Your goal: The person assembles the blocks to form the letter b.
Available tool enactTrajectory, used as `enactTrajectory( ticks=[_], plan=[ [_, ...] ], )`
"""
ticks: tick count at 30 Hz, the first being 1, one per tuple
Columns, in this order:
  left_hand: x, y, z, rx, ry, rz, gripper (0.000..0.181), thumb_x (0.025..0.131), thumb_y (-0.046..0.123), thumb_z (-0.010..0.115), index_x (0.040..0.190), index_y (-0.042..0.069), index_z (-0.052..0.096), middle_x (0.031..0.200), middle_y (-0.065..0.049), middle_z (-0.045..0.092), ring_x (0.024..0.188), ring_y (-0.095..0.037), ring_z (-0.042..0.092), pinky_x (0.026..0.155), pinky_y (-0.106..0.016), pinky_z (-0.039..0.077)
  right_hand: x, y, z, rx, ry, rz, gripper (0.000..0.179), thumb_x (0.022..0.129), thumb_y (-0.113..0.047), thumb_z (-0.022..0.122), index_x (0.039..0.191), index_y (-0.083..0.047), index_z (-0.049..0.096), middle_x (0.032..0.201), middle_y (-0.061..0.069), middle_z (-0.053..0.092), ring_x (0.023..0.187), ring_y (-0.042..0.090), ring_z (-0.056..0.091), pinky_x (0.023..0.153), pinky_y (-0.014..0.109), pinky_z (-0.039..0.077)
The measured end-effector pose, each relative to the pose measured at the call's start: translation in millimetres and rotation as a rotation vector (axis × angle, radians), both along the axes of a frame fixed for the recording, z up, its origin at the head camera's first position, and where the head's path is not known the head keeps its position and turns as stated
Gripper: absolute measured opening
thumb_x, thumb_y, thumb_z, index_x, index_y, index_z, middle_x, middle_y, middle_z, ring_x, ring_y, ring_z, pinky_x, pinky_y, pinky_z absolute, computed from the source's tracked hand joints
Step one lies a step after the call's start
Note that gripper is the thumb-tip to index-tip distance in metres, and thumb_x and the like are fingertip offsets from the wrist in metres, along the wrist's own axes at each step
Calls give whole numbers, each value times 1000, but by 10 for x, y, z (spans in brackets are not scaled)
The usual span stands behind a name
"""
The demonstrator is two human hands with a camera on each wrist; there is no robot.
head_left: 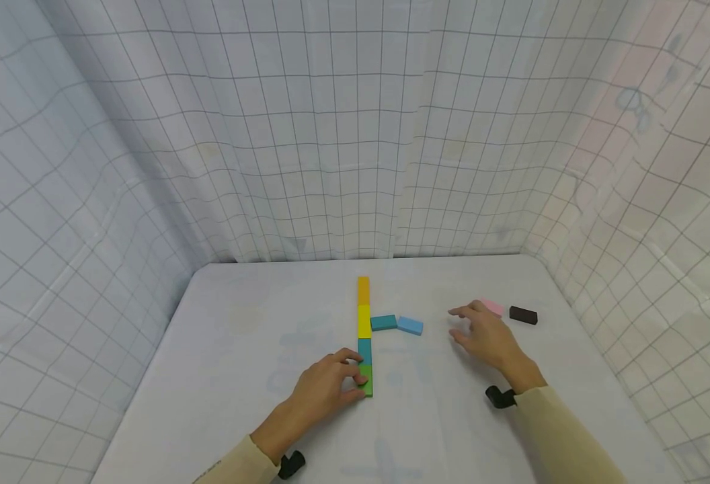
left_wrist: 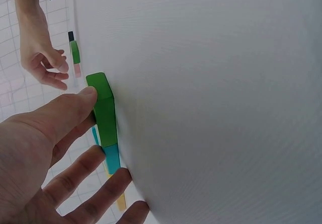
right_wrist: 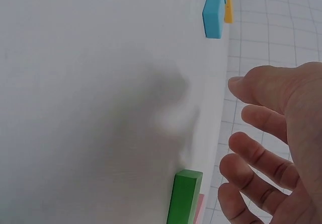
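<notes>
A straight column of blocks on the table runs away from me: green (head_left: 369, 388), teal (head_left: 364, 349), yellow (head_left: 364, 323) and orange (head_left: 364, 290). My left hand (head_left: 325, 386) is at its near end, thumb (left_wrist: 83, 99) touching the green block and the other fingers spread along the column's left side. A second teal block (head_left: 383, 323) branches right from the yellow one, with a light blue block (head_left: 410, 326) angled after it. My right hand (head_left: 485, 336) hovers right of these, fingers loosely bent and holding nothing, close to a pink block (head_left: 493, 308).
A black block (head_left: 524, 315) lies at the right, past the pink one. Another green block (right_wrist: 184, 199) stands beside the pink block, hidden by my right hand in the head view. Grid-patterned white curtains (head_left: 319, 148) enclose the white table (head_left: 240, 323) at the back and sides.
</notes>
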State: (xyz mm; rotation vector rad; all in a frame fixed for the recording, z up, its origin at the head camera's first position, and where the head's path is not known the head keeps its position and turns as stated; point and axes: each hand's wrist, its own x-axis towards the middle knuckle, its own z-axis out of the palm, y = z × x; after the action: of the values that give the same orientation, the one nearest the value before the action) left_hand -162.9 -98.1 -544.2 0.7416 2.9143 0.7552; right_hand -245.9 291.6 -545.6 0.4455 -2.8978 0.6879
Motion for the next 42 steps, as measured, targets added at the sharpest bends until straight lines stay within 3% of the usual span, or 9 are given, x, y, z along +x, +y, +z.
enactTrajectory(
  ticks=[8,14,18,29,37,42],
  plan=[
    [12,2,39,0,1,-9,12,94,28,101,99,24,91,142,2,78,114,-22,78,88,-39,69,22,103,4,9,24,-21,41,103,-23,89,142,-10,82,132,15,75,101,25,68,78,39,59],
    [31,-7,87,9,-4,-17,13,93,28,101,98,23,90,143,2,78,115,-23,78,88,-40,69,50,174,3,4,54,-29,41,102,-21,90,140,-9,83,135,19,74,114,36,73,88,54,66],
    [28,-9,85,9,-4,-17,13,93,28,102,98,24,90,143,2,78,115,-23,78,89,-41,69,68,235,-26,-3,62,-39,42,101,-22,91,140,-8,83,134,22,73,113,39,73,89,60,66],
    [31,-9,48,11,7,-14,13,93,29,102,97,24,90,143,3,78,114,-22,78,86,-38,68,141,404,-82,4,10,-110,47,103,-28,89,145,-9,80,144,27,67,120,45,74,93,67,65],
    [26,-8,48,3,3,-16,13,93,29,102,99,24,91,143,2,78,114,-23,79,89,-41,69,187,489,-99,8,-30,-137,57,102,-32,91,151,-6,76,143,34,60,98,39,75,83,64,64],
    [36,-4,61,6,1,-14,13,93,29,101,99,24,91,143,2,78,115,-24,79,89,-43,70,191,524,-143,-15,-56,-136,58,103,-30,89,152,-3,73,145,37,55,100,43,73,90,69,63]
  ],
)
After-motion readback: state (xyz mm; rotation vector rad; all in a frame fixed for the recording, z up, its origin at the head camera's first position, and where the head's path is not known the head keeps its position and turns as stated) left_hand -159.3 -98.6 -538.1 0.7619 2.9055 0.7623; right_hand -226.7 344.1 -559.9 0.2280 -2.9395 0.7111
